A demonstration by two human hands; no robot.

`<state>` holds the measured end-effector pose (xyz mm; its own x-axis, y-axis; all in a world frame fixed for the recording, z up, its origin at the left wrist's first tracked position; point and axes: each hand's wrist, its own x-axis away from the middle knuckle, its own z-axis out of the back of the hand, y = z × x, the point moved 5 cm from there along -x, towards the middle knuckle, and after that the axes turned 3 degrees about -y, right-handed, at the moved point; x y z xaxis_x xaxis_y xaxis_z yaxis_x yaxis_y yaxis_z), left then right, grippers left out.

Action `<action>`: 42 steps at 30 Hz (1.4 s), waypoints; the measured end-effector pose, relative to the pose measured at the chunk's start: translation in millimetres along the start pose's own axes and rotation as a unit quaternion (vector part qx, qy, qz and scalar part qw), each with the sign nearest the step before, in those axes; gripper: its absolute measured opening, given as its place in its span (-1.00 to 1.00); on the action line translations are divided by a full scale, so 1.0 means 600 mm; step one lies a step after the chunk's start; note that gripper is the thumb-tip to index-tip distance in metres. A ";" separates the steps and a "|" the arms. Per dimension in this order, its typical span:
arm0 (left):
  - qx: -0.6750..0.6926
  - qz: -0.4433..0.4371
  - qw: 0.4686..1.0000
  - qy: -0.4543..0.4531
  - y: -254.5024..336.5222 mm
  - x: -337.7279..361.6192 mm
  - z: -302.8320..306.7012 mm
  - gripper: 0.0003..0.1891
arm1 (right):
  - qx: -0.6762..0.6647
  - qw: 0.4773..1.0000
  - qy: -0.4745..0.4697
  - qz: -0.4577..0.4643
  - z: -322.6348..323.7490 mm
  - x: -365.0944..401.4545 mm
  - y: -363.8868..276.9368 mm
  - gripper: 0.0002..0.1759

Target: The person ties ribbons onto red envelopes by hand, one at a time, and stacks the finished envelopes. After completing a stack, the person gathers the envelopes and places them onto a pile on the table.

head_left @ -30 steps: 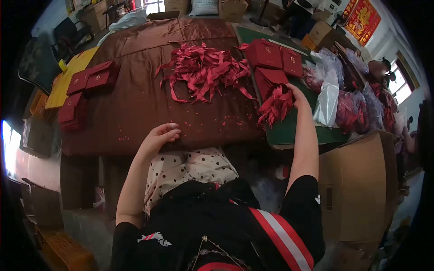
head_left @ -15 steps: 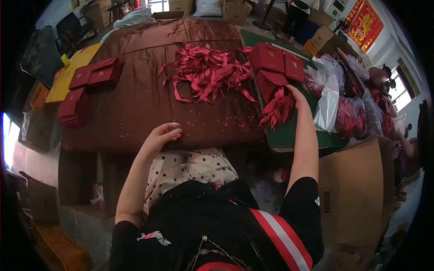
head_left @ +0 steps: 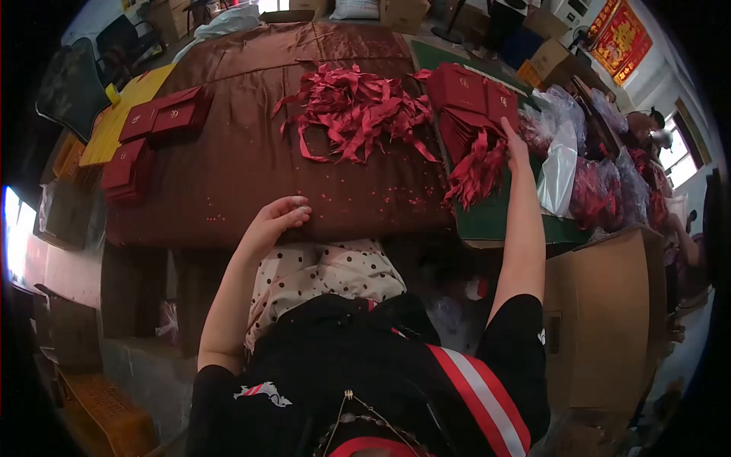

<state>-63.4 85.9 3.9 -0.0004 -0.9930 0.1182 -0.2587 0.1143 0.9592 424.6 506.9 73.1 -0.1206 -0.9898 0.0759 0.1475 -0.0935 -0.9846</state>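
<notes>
My left hand [head_left: 282,215] hovers at the front edge of the brown cloth [head_left: 251,152], its fingers curled together; whether something small is between them I cannot make out. At the right, my right hand [head_left: 515,145] touches the stack of red boxes or pouches [head_left: 461,91] with ribbons, its fingers stretched upward along the right side. A bunch of red ribbons [head_left: 476,175] hangs from that stack beside my wrist. In the middle of the cloth lies a loose heap of red ribbons [head_left: 358,110]. More red pouches [head_left: 164,118] lie at the left.
Under the right stack is a green board [head_left: 487,221]. Plastic bags of red items [head_left: 598,190] crowd the far right, above an open cardboard box [head_left: 609,305]. A yellow board [head_left: 114,129] and black chair [head_left: 72,95] stand at the left. Part of another person shows far right.
My right hand has moved slightly up and right, from beside the ribbon bunch to the pouches' right edge. My left hand has barely moved. The view has shifted slightly.
</notes>
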 end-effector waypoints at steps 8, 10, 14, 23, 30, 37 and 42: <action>-0.045 -0.028 0.998 0.046 0.045 0.016 0.017 -0.64 | 0.096 0.818 0.183 0.536 -0.061 0.197 -0.140 -0.80; -0.061 -0.067 0.993 0.070 0.062 0.016 0.060 -0.68 | 0.136 0.740 0.116 0.648 -0.134 0.298 -0.177 -0.89; -0.097 -0.093 0.967 0.216 0.126 0.039 0.148 -0.74 | 0.136 0.728 -0.037 0.671 -0.249 0.387 -0.167 -0.85; -0.229 -0.117 0.820 0.511 0.179 -0.002 0.445 -0.41 | 0.144 0.697 -0.325 0.622 -0.418 0.499 -0.080 -0.69; -0.757 -0.064 0.532 0.374 0.376 -0.148 0.516 -0.32 | 0.108 0.735 -0.364 0.562 -0.461 0.509 -0.035 -0.70; -0.815 0.197 0.499 0.219 0.474 -0.302 0.591 0.03 | 0.098 0.808 -0.311 0.492 -0.450 0.472 -0.003 -0.75; -0.821 0.122 0.551 0.083 0.463 -0.396 0.555 0.04 | 0.133 0.825 -0.294 0.464 -0.446 0.456 -0.008 -0.74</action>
<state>-456.8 343.6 156.8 0.2827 -0.9410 0.1862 0.9529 0.2532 -0.1671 128.1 265.3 56.3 0.6510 -0.5224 -0.5507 0.1285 0.7909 -0.5983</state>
